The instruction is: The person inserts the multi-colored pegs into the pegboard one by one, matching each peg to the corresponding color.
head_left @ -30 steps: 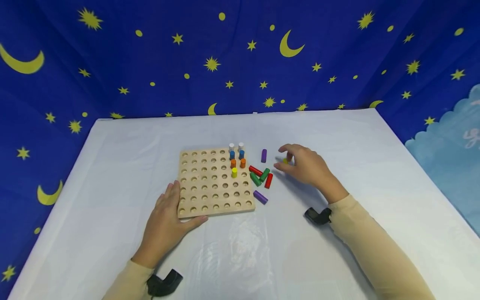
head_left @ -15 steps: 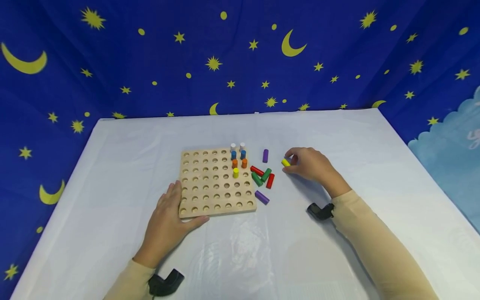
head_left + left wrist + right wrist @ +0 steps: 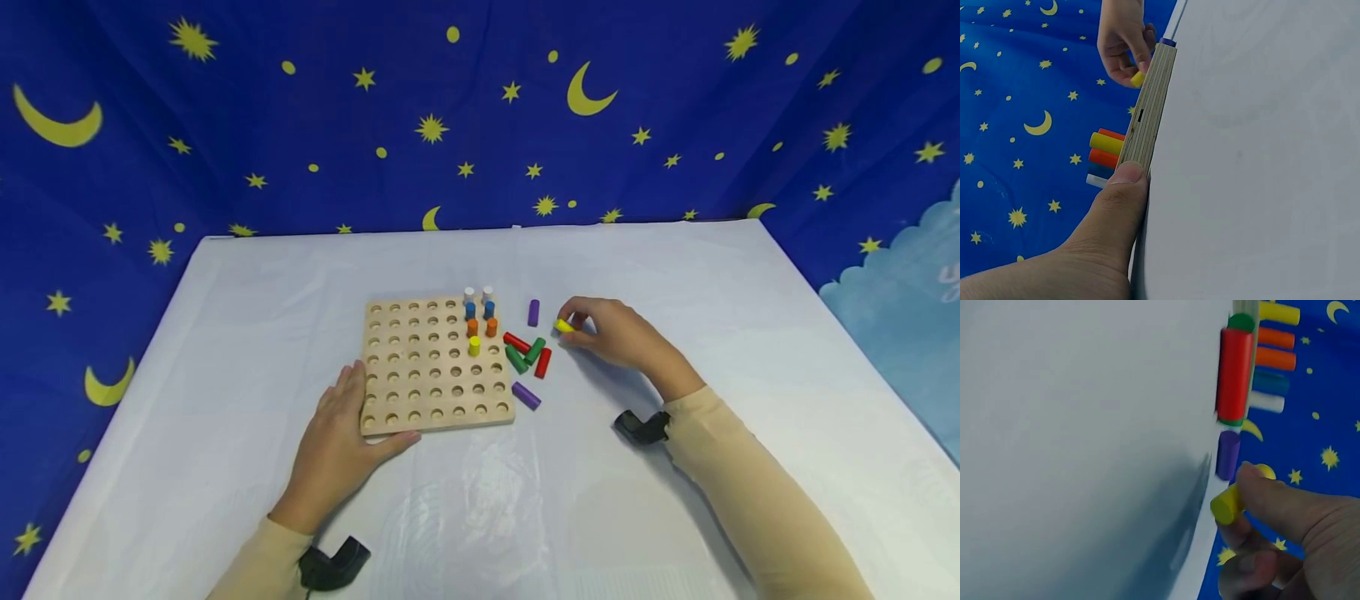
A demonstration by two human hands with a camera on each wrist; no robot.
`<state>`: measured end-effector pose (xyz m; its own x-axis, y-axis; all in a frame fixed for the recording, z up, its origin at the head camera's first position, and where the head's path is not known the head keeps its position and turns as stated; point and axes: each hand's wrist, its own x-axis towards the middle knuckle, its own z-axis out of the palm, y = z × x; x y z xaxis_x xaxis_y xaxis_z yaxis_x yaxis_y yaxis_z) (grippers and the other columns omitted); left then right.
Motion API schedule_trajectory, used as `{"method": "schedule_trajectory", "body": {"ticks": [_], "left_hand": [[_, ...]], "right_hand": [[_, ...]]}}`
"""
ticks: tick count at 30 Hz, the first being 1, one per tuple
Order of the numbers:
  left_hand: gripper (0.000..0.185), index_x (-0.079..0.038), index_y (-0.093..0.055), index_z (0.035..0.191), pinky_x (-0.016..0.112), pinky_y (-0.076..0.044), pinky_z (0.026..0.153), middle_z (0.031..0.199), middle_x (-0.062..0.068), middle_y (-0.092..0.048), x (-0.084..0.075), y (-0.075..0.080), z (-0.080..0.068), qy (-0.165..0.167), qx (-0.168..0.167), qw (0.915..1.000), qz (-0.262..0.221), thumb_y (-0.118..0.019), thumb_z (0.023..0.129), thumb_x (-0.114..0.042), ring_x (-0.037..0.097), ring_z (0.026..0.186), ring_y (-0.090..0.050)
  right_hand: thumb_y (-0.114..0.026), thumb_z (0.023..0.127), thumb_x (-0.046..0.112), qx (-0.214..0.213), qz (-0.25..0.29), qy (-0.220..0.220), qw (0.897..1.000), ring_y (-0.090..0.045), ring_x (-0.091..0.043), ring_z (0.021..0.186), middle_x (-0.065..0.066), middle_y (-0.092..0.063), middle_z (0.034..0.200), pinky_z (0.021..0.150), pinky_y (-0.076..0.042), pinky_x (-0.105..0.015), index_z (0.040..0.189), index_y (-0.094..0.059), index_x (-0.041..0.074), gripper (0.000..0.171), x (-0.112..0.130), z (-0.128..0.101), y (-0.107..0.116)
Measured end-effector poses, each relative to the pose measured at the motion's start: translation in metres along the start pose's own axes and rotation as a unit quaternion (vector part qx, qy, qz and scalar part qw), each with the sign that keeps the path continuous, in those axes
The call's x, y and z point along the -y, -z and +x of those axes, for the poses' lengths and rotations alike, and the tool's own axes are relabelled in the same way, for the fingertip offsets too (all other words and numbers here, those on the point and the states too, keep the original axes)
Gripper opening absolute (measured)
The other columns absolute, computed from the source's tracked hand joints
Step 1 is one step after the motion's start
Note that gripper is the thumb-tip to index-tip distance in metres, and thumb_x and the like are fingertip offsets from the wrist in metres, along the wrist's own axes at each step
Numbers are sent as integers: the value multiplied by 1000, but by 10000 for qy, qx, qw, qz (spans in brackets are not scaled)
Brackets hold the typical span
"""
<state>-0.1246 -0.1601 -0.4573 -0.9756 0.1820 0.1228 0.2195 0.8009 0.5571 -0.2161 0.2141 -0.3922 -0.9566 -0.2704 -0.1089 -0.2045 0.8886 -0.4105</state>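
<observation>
My left hand (image 3: 333,450) lies at the near left corner of a square wooden pegboard (image 3: 405,396), its straight fingers along the left side and its thumb against the front edge. In the left wrist view the thumb (image 3: 1113,206) touches the board's layered edge. To the right of the board, my right hand (image 3: 618,333) pinches a yellow peg (image 3: 1227,506) between thumb and fingers, tilted and off the board. Standing in the board's right columns are one yellow peg (image 3: 474,347), two orange pegs (image 3: 491,327), two blue pegs (image 3: 490,310) and two white pegs (image 3: 487,293).
Between board and right hand lie loose pegs: two red pegs (image 3: 543,363), two green pegs (image 3: 516,359), a near purple peg (image 3: 527,396) and a far purple peg (image 3: 533,312). A white cloth covers the table (image 3: 480,517). Behind it hangs a blue star-patterned curtain (image 3: 480,108).
My right hand has taken hold of the yellow peg; it first drew slightly right, then moved a little left toward the board with it. The left hand keeps its place on the board.
</observation>
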Motion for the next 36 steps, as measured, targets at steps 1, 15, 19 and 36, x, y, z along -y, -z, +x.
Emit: {"method": "schedule_trajectory", "body": {"ticks": [1,15,19,36], "left_hand": [[129,7,-18,155,57,-20,123,159,28,-27,0,0,0,6,6,10000,2,-77,70,-69,42,151,-23],[128,5,-15,156,56,-19,124,160,27,-25,0,1,2,45,72,9999,-61,-76,71,-69,41,151,-21],[128,5,-15,156,56,-18,124,160,28,-25,-1,2,2,69,87,9999,-61,-76,72,-69,41,151,-21],[127,6,-16,156,57,-18,124,159,29,-26,-2,2,0,63,84,9999,-70,-78,72,-66,41,151,-21]], "right_hand": [[-72,92,21,-54,88,91,9999,-61,-23,96,-6,-70,102,91,-52,-44,113,-65,13,24,2,0,0],[-77,86,17,-48,1682,623,9838,-61,-19,73,0,-72,97,59,-51,-28,99,-64,15,18,42,4,-12],[-77,87,17,-29,1886,725,9794,-56,-17,58,0,-73,97,52,-50,-27,99,-64,15,18,52,8,-19],[-77,87,21,-166,1100,991,9888,-56,-11,51,2,-75,99,47,-49,-28,102,-69,18,17,67,14,-33]]}}
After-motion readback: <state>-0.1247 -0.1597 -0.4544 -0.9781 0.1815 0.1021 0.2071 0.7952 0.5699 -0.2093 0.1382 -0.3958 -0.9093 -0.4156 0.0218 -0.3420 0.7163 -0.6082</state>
